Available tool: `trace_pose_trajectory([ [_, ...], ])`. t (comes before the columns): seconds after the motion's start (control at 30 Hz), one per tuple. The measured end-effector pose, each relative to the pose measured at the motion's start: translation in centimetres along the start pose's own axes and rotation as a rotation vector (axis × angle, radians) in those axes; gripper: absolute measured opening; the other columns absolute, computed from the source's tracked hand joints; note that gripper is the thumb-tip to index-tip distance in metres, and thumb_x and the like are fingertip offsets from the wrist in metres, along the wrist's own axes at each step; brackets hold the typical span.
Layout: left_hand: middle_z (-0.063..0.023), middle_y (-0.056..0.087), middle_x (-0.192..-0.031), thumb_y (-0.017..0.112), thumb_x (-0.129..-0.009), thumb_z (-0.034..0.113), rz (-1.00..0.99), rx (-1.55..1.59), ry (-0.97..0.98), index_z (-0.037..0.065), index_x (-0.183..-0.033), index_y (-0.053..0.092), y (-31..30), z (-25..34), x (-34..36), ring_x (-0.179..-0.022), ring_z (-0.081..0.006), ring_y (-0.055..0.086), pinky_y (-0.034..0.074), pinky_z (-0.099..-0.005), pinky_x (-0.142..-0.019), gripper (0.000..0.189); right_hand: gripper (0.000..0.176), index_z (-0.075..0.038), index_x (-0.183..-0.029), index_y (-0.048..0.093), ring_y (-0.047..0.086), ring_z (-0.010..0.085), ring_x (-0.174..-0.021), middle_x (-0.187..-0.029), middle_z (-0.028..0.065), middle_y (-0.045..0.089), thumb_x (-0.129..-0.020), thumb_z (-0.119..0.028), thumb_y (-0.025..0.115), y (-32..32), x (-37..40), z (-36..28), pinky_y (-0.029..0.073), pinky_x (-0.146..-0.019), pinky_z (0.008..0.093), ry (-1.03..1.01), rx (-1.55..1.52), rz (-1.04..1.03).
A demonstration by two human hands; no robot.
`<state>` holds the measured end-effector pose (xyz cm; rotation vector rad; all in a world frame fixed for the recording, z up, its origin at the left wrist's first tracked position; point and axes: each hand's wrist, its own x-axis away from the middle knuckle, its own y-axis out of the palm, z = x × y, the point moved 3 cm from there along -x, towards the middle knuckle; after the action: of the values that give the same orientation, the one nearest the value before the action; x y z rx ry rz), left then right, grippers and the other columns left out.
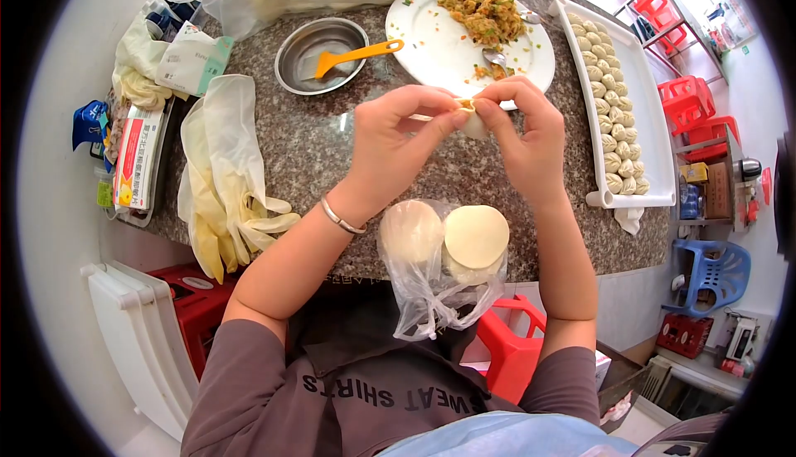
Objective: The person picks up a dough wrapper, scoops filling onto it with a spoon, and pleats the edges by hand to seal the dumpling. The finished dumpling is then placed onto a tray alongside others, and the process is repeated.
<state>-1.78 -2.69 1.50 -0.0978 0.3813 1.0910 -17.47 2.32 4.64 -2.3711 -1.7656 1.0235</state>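
Note:
Between my two hands, above the table's middle, is a dumpling [476, 125] with some orange filling showing at its top. My left hand [404, 130] pinches its left edge with thumb and fingertips. On the other side, the thumb and fingers of my right hand [522, 130] pinch its right edge. Just beyond lies a white plate [414, 30] bearing a heap of chopped filling [481, 14] and a metal spoon [496, 59]. Closer to me, round dough wrappers [477, 235] are stacked in a clear plastic bag [423, 291] at the table's front edge.
A white tray [655, 125] with rows of pleated dumplings [609, 92] stands at right. Left of the plate is a metal bowl [290, 55] with an orange-handled brush [356, 53]. Pale gloves [232, 167] hang over the left edge, near a tissue pack [195, 59]. A red stool [514, 349] is below.

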Motion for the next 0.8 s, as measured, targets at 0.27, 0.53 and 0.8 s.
trace_pose_trajectory([
  [0.27, -0.0085, 0.069, -0.096, 0.069, -0.086, 0.003, 0.001, 0.002, 0.026, -0.002, -0.095, 0.068, 0.13, -0.55, -0.24, -0.085, -0.012, 0.067, 0.058, -0.0249, -0.074, 0.011, 0.007, 0.0, -0.085, 0.065, 0.063, 0.0242, -0.08, -0.083, 0.0101, 0.066, -0.083, -0.006, 0.068, 0.21, 0.17, -0.1, 0.049, -0.074, 0.034, -0.096, 0.121, 0.024],
  [0.53, -0.0107, 0.069, -0.098, 0.07, -0.084, 0.001, -0.038, 0.082, -0.088, -0.004, -0.096, 0.069, -0.35, -0.68, -0.18, -0.088, -0.0124, 0.066, 0.056, -0.0253, -0.077, 0.013, 0.007, 0.0, -0.086, 0.063, 0.061, 0.0208, -0.08, -0.083, 0.0089, 0.064, -0.085, -0.006, 0.065, -0.24, -0.18, 0.6, 0.047, -0.074, 0.0311, 0.065, -0.023, -0.07],
  [0.8, -0.0108, 0.067, -0.099, 0.069, -0.083, -0.001, -0.023, 0.035, -0.01, -0.003, -0.093, 0.07, -0.03, -0.28, -0.22, -0.089, -0.014, 0.067, 0.058, -0.0255, -0.079, 0.01, 0.008, 0.0, -0.086, 0.064, 0.061, 0.0214, -0.08, -0.084, 0.0094, 0.064, -0.083, -0.006, 0.067, 0.1, 0.02, 0.24, 0.047, -0.075, 0.0309, 0.03, 0.046, -0.063],
])
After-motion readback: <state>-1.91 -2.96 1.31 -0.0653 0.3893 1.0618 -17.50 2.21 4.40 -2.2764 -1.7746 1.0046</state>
